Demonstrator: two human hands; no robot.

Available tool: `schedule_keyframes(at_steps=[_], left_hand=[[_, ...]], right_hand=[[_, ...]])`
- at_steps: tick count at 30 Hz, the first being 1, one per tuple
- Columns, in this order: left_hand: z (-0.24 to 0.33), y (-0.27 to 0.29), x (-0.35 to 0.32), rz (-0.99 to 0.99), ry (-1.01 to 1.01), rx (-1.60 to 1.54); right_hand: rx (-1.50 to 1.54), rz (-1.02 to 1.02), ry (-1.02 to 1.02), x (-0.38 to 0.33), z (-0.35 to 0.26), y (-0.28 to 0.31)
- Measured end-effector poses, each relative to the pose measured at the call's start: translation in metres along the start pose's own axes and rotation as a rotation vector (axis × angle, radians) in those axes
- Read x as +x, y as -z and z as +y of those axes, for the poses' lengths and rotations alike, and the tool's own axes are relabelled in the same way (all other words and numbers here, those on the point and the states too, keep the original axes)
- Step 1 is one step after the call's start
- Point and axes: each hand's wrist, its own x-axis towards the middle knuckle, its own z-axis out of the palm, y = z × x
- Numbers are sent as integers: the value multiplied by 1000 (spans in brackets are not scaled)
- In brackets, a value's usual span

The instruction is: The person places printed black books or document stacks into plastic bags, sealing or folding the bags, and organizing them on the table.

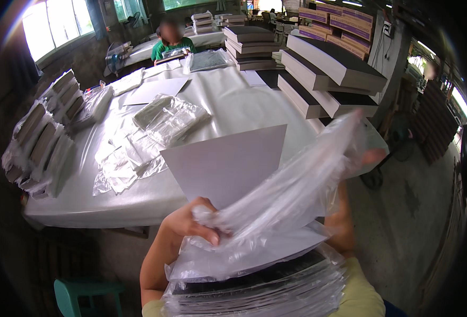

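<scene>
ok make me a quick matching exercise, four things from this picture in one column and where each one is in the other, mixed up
Things:
1. clear plastic bag
2. white card sheet
3. stack of dark flat boxes
4. green stool

Places:
A. on the floor at lower left, under the table edge
B. piled on the far right side of the table
C. pinched by the left hand and stretched up to the right hand
D. standing up behind the bag, in front of the person

Pairs: 1-C, 2-D, 3-B, 4-A
</scene>
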Motion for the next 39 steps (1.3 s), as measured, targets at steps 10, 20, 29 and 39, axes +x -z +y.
schedule_keyframes(at_steps=[10, 20, 29, 39], left_hand=[[-1, -20, -18, 9, 177, -202], [32, -5, 8, 212, -181, -746], [1, -16, -8, 133, 138, -826], [60, 5, 3, 615, 448, 47]], right_hand=[[372, 144, 414, -14, -29, 52], [304, 9, 271, -6, 11, 30], [460, -186, 232, -8, 45, 35], [-153, -3, 78, -39, -17, 63]])
